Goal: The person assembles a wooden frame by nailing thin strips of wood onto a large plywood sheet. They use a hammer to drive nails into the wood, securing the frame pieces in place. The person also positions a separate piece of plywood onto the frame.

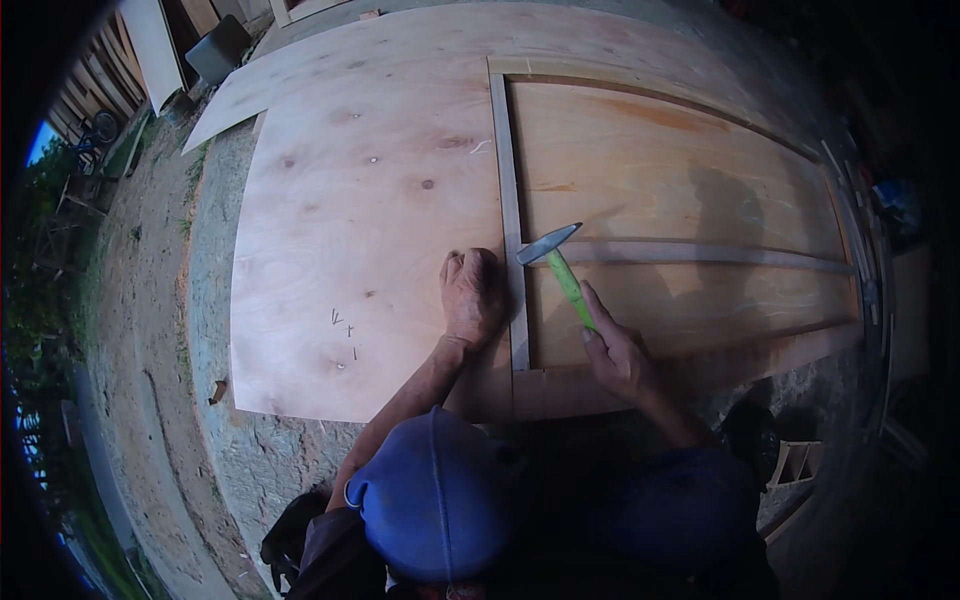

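Observation:
My right hand (pixel 617 352) is wrapped round the green handle of a hammer (pixel 568 280). The hammer's grey metal head lies over the frame's left strip, where a crosspiece meets it. Just left of that strip, my left hand (pixel 472 298) rests on the pale plywood sheet (pixel 310 220) with its fingers curled closed; whether they hold anything is hidden. The wooden frame (pixel 507 150) of narrow strips surrounds a yellowish panel (pixel 640 150), with the crosspiece (pixel 690 252) running through its middle. Several loose nails (pixel 350 329) lie on the plywood to the left.
Blue-clad knees (pixel 430 500) are close at the near edge of the plywood. A grey container (pixel 218 50) and leaning boards (pixel 105 75) stand at the far left. Long thin strips (pixel 868 250) lie along the right side. A small wooden piece (pixel 795 463) sits at the lower right.

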### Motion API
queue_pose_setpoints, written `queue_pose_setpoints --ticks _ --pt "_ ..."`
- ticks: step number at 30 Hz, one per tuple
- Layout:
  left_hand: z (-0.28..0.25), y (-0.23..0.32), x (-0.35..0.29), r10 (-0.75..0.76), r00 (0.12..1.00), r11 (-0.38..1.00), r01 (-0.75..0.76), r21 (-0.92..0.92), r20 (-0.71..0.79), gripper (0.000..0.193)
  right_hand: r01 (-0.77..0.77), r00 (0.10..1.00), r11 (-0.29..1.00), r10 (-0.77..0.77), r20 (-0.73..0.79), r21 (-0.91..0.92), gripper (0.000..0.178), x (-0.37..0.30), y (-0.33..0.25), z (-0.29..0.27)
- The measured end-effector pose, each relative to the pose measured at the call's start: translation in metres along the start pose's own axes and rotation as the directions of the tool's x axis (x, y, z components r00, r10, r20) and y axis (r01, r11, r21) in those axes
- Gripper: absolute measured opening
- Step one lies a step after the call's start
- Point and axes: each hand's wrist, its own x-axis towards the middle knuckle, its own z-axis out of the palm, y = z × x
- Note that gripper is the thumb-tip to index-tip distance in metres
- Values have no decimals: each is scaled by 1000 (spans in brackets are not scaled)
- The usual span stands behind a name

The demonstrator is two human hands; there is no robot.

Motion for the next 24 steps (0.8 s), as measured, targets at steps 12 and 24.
queue_pose_setpoints --ticks 12,24 --pt "1 -2 -4 -69 997 996 70 -47 28 24 145 971 833 -16 239 -534 71 22 -20 -7" --pt "-1 -5 -6 -80 997 995 81 -54 6 25 155 967 818 -10 256 -554 66 26 -20 -7"
